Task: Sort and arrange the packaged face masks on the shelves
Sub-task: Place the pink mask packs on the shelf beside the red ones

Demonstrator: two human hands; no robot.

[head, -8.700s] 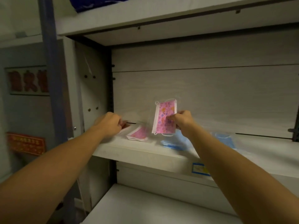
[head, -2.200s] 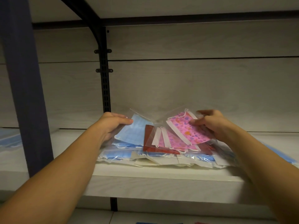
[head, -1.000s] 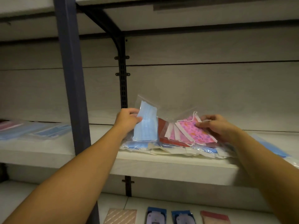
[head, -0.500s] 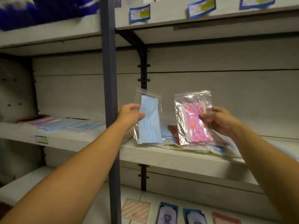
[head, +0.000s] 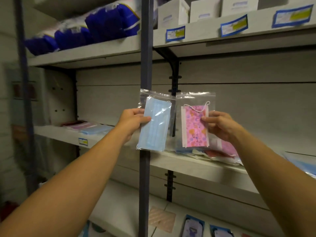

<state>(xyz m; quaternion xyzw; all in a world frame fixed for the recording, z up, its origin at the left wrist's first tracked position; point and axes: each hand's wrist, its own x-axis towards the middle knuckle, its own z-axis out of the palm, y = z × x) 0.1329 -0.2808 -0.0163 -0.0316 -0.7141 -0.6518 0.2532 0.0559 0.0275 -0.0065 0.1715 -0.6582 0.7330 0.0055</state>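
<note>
- Your left hand (head: 132, 123) pinches a clear zip bag holding a plain blue mask (head: 154, 124), thumb across the front of the bag, fingers hidden behind it.
- Your right hand (head: 220, 125) pinches a second clear bag holding a pink patterned mask (head: 195, 125) at its right edge, thumb in front, fingers curled behind.
- Both bags hang upright and side by side, near edges just about meeting, raised clear of the shelf. Held like this, each front faces you, which probably lets you compare colours before choosing where each goes.
- Below and behind the pink bag, a loose heap of mixed masks (head: 215, 152) lies on the middle shelf (head: 196, 165); pink, red and blue packs overlap there, so it looks unsorted.
- To the left, past the dark upright post (head: 145, 65), a neater row of packs (head: 89, 127) lies flat on the left shelf (head: 56, 135), reddish, pink, then blue, likely the sorted groups.
- Above, the top shelf carries blue wrapped bundles (head: 89, 29) and white boxes (head: 173, 11).
- Below, more packaged items (head: 193, 226) lie flat on the bottom shelf.
</note>
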